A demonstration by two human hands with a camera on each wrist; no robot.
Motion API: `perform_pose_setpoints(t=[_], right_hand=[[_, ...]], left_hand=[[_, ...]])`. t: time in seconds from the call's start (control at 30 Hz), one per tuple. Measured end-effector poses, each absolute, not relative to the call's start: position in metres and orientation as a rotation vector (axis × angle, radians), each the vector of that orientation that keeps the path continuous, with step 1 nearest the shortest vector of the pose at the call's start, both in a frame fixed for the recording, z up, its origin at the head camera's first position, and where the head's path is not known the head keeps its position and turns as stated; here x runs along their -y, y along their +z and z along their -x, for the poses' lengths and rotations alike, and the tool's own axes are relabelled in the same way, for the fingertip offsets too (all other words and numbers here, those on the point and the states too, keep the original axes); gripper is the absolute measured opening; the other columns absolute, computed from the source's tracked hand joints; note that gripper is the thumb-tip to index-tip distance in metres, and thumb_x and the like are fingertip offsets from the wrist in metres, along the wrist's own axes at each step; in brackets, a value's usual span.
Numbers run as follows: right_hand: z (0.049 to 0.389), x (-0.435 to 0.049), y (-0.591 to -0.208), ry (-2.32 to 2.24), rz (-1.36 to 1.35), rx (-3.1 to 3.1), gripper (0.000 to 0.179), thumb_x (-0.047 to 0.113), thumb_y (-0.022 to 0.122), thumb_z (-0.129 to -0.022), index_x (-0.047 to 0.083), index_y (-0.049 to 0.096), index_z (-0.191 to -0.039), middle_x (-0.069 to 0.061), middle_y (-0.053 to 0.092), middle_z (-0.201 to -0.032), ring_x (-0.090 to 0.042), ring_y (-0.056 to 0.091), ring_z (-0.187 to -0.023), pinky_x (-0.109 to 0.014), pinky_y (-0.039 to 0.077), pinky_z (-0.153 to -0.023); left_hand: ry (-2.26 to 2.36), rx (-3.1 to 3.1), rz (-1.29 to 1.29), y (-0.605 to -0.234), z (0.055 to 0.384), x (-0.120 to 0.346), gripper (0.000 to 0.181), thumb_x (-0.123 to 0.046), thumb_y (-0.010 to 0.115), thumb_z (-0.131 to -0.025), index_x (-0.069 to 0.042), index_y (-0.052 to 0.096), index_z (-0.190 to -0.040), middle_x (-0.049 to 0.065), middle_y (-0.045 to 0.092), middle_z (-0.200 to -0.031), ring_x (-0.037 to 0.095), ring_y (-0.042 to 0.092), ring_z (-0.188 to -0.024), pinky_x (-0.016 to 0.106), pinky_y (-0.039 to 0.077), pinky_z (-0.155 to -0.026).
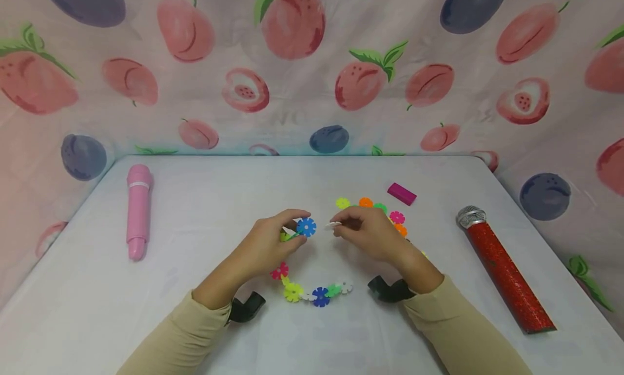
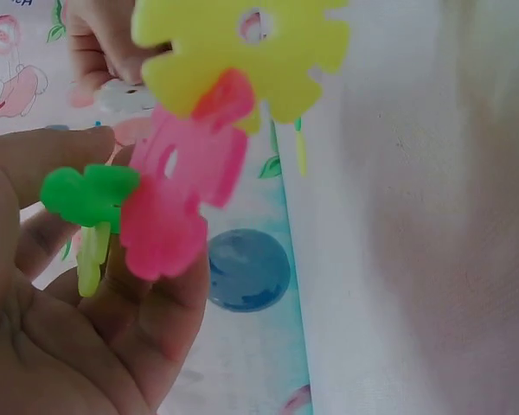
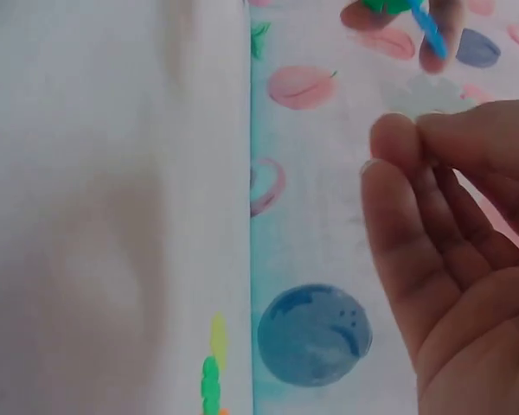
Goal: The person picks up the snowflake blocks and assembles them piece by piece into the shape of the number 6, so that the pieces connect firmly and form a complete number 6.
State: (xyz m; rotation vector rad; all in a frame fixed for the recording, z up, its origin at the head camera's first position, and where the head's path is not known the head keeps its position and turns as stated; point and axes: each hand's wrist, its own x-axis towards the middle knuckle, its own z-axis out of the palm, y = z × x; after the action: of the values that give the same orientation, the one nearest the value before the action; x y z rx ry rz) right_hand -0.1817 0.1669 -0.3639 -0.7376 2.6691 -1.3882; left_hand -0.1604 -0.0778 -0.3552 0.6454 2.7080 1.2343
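We see our left hand (image 1: 267, 241) pinching a blue flower (image 1: 306, 227); our right hand (image 1: 374, 231) pinches a white flower (image 1: 332, 225) just beside it, perhaps so edges can meet; other linked flowers (image 1: 293, 292) rest below, likely for support.

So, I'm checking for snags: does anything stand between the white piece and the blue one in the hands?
Nothing visible does: in the head view, only a gap separates the white piece from the blue piece.
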Motion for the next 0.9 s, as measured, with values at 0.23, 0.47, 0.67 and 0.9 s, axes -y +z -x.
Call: perform_pose_setpoints(t=[0.23, 0.47, 0.67, 0.9], right_hand=[[0.176, -0.161, -0.362, -1.43, 0.882, -2.707, 0.017, 0.004, 0.073, -0.091, 0.003, 0.075, -0.108, -0.001, 0.072, -0.093, -0.014, 0.068, -0.084, -0.028, 0.057, -0.074], [0.172, -0.154, -0.361, -1.398, 0.963, -2.803, 0.014, 0.002, 0.076, -0.088, 0.003, 0.075, -0.102, 0.0, 0.072, -0.092, -0.014, 0.069, -0.083, -0.031, 0.058, -0.078], [0.169, -0.15, -0.361, -1.357, 1.031, -2.885, 0.01, 0.002, 0.077, -0.086, 0.005, 0.074, -0.095, 0.0, 0.072, -0.089, -0.013, 0.07, -0.081, -0.032, 0.058, -0.077], [0.165, -0.145, -0.358, -1.33, 1.163, -2.93, 0.01, -0.001, 0.078, -0.084, 0.001, 0.074, -0.092, -0.004, 0.072, -0.085, -0.016, 0.07, -0.078, -0.03, 0.058, -0.075]], left_hand=[[1.291, -2.699, -0.623, -0.356, 0.16, 0.078, 0.046, -0.013, 0.072, -0.094, -0.014, 0.058, -0.137, 0.009, 0.069, -0.108, 0.012, 0.061, -0.071, 0.029, 0.053, -0.063], [1.369, -2.66, -0.626, -0.358, 0.16, 0.076, 0.045, -0.012, 0.071, -0.093, -0.009, 0.058, -0.136, 0.008, 0.07, -0.101, 0.012, 0.067, -0.065, 0.029, 0.051, -0.055], [1.392, -2.634, -0.599, -0.357, 0.159, 0.073, 0.044, -0.011, 0.072, -0.092, -0.007, 0.06, -0.135, 0.006, 0.07, -0.099, 0.016, 0.069, -0.065, 0.027, 0.048, -0.051], [1.313, -2.705, -0.624, -0.353, 0.156, 0.072, 0.044, -0.012, 0.073, -0.093, -0.006, 0.063, -0.135, 0.007, 0.071, -0.105, 0.011, 0.064, -0.061, 0.027, 0.049, -0.052]])
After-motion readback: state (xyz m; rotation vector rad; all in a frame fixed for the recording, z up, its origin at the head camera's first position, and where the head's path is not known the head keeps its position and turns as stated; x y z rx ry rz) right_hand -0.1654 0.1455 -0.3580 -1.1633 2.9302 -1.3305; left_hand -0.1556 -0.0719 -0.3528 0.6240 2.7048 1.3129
